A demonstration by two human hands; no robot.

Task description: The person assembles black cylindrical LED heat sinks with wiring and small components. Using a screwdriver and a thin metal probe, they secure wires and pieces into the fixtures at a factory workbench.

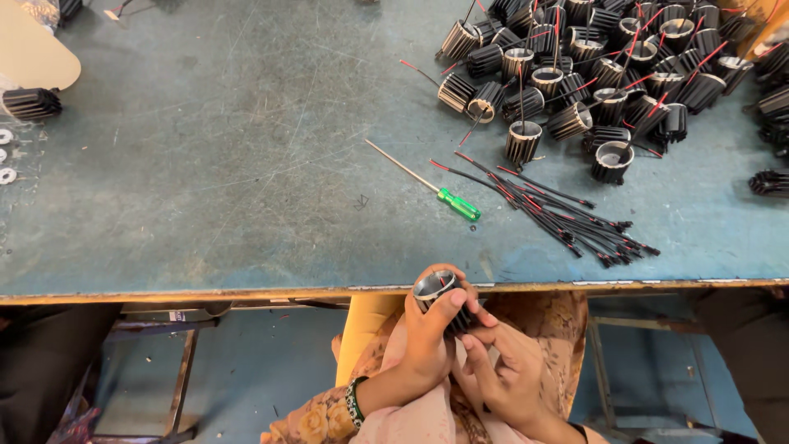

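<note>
My left hand [426, 333] grips a black finned cylinder with a silver rim [434, 288], held just below the table's front edge. My right hand [503, 372] sits under and beside it, fingers touching the cylinder's lower side. Red and black wires show inside the cylinder's opening. Both hands rest over my lap. A screwdriver with a green handle [457, 204] lies on the table above the hands.
A blue-green worktable [205, 164] carries a heap of several black finned cylinders with wires [600, 66] at the back right. A bundle of red and black wires [567, 215] lies near the front. One finned cylinder [31, 104] and white washers [6, 156] sit at far left.
</note>
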